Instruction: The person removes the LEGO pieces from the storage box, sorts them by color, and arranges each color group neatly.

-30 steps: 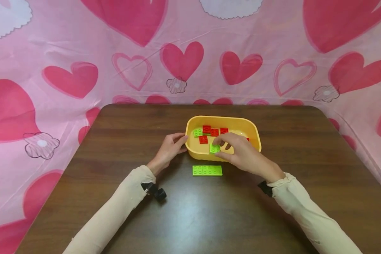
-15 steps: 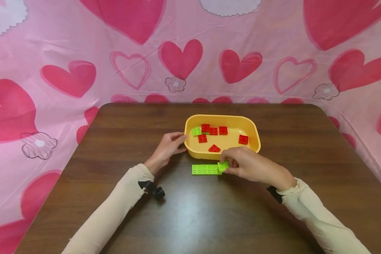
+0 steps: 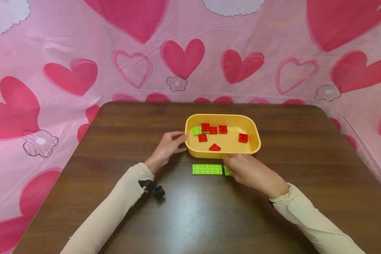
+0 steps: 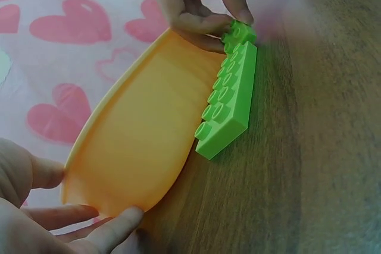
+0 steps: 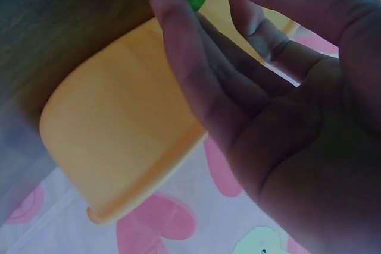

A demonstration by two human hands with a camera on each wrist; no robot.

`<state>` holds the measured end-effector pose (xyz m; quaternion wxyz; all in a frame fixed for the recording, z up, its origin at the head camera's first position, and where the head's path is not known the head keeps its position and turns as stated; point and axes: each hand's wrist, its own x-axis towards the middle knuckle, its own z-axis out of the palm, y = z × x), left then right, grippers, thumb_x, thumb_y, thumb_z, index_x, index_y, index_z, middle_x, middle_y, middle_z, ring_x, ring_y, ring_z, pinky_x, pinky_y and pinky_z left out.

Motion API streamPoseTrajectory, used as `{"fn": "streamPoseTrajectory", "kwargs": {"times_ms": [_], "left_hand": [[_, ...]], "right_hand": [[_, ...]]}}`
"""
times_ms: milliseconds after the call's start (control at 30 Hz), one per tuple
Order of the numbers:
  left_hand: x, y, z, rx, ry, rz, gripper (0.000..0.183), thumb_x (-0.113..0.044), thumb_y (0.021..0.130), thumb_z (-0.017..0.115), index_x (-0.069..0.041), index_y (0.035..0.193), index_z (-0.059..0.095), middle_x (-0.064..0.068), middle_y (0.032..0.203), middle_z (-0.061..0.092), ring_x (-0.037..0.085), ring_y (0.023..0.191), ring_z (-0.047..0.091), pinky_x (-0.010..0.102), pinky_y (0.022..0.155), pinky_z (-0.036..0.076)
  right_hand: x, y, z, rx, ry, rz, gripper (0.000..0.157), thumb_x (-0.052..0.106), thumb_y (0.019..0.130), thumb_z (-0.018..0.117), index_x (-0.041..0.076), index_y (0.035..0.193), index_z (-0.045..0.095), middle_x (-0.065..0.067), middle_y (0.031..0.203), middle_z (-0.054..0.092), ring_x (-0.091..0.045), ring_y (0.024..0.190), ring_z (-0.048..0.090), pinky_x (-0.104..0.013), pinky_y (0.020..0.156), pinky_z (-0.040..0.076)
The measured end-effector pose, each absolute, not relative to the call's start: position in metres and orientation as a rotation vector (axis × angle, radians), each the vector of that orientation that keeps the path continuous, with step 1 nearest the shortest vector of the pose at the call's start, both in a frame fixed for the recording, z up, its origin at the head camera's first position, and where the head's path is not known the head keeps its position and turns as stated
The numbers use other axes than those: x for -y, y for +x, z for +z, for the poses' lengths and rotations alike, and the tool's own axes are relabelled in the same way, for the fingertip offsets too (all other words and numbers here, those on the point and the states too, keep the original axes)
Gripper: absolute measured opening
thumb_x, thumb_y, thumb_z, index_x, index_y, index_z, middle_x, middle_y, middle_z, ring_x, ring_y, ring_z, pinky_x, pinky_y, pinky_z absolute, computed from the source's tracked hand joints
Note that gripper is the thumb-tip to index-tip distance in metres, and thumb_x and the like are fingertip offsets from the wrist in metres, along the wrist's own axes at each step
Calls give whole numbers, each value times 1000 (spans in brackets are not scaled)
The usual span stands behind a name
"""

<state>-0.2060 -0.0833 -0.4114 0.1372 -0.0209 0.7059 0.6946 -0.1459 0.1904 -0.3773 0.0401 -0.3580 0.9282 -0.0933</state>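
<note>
My left hand [image 3: 166,148] holds the left end of a yellow plastic bin [image 3: 257,143], with its fingertips on the rim and outer wall in the left wrist view. In front of the bin lies a row of light green toy building bricks [image 3: 207,169], studs up. At the row's right end, my right hand [image 3: 254,174] pinches a small green brick [image 3: 227,170], partly hidden by the fingers in the head view. That small brick [image 4: 240,33] sits close by the row's far end in the left wrist view; whether they touch is unclear.
Inside the bin lie several red bricks [image 3: 242,138], a triangular red brick [image 3: 214,147] and a light green brick [image 3: 196,131]. All this stands on a dark wooden table [image 3: 190,218], with a pink heart-patterned cloth [image 3: 209,31] behind it.
My right hand has taken the small green brick out of the bin and brought it down to the row's right end. The left hand has stayed at the bin's left end.
</note>
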Motion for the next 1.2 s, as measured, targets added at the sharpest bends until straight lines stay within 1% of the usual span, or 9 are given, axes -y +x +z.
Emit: {"fn": "streamPoseTrajectory", "kwargs": {"times_ms": [167,300,400,733,1000,1200], "left_hand": [[83,-206,-411,-2045,-36,2011,42,-15,102,58,7,138,52,22,137,55,33,119,60,42,93,56],[83,-207,-411,-2044,-39,2015,42,-16,102,59,6,138,53,21,137,56,32,118,60,41,93,56],[84,-207,-412,-2047,-49,2010,42,-16,102,59,5,137,54,20,136,56,32,119,60,40,92,57],[83,-207,-409,-2048,-59,1997,43,-16,102,58,5,139,52,20,137,55,31,119,60,40,92,57],[83,-208,-410,-2044,-52,1996,44,-17,102,58,6,139,51,21,137,55,31,120,60,39,91,57],[84,-206,-409,-2051,-50,1985,44,-16,102,58,6,139,51,21,138,54,31,120,60,39,92,57]], "right_hand": [[-191,-148,-382,-2885,-1107,-215,29,3,74,86,8,91,63,5,73,47,-16,70,46,-25,63,46],[-191,-150,-384,-2875,-1133,-257,27,1,75,84,11,85,61,7,71,47,-14,67,45,-24,61,44],[-190,-151,-385,-2853,-1142,-291,26,-1,76,82,12,83,61,7,71,50,-13,66,45,-24,60,44],[-187,-151,-383,-2842,-1088,-288,26,3,76,85,11,89,64,5,73,52,-13,67,46,-23,62,46],[-190,-150,-371,-2799,-1036,-383,27,6,79,83,11,97,65,6,79,59,-12,70,51,-22,64,50],[-199,-156,-359,-2751,-1058,-473,16,11,82,82,13,84,67,11,70,57,-8,62,49,-21,57,48]]}}
